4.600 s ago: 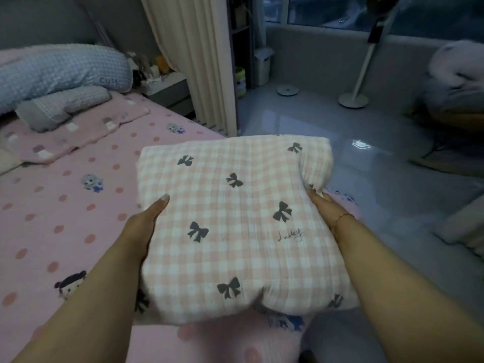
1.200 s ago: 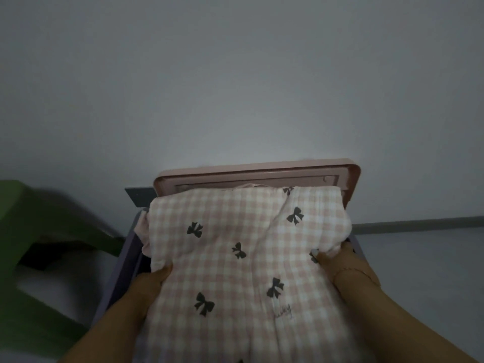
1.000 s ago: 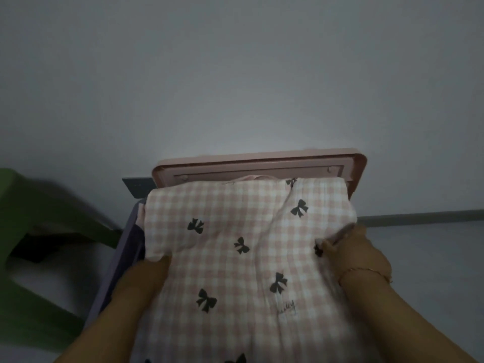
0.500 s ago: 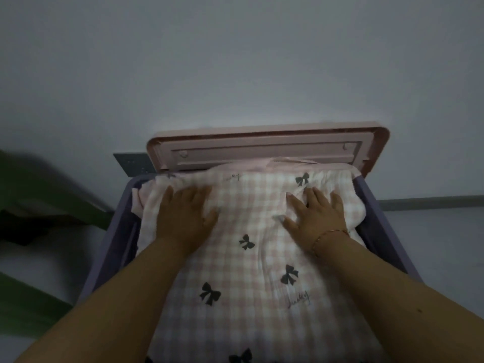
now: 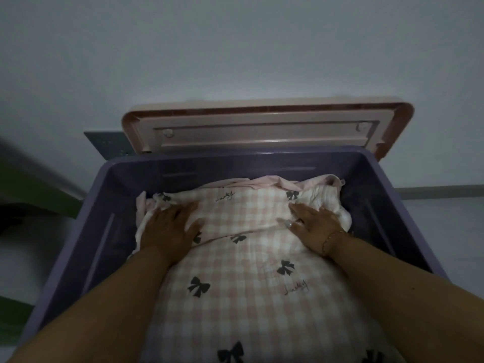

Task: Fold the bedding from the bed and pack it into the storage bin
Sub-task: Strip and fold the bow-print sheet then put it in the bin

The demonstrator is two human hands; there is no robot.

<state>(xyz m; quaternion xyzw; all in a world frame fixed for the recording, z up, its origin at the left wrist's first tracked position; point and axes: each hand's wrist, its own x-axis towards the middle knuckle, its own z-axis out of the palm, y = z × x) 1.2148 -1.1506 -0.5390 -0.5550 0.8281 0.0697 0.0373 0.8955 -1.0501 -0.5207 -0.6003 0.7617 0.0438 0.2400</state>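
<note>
Pink-and-white gingham bedding (image 5: 243, 268), printed with dark bows, now lies lower inside the purple storage bin (image 5: 104, 231) than half a second ago: the bin's far wall, hidden then behind the fabric, shows bare at 12 o'clock, and the bundle's far edge has sunk well below the rim. The pink lid (image 5: 264, 127) stands open against the grey wall (image 5: 235, 48) beyond the bin, as before. Both hands have spread apart since the earlier frame and sit nearer the bundle's outer corners.

At 10 o'clock on the bedding, the left hand (image 5: 170, 226) lies palm down, its fingers (image 5: 183, 209) extended and close together, flat on the cloth; it grips nothing. At 2 o'clock, the right hand (image 5: 314, 224) also presses palm down, its fingers (image 5: 298, 209) stretched out toward the bin's far wall, resting on a puffed fold; it too holds nothing. A thin bracelet (image 5: 330, 238) circles the right wrist. A plain pink layer (image 5: 264, 182) peeks out at the far edge of the gingham. Something green (image 5: 34, 189) sits blurred at 9 o'clock, outside the bin.
</note>
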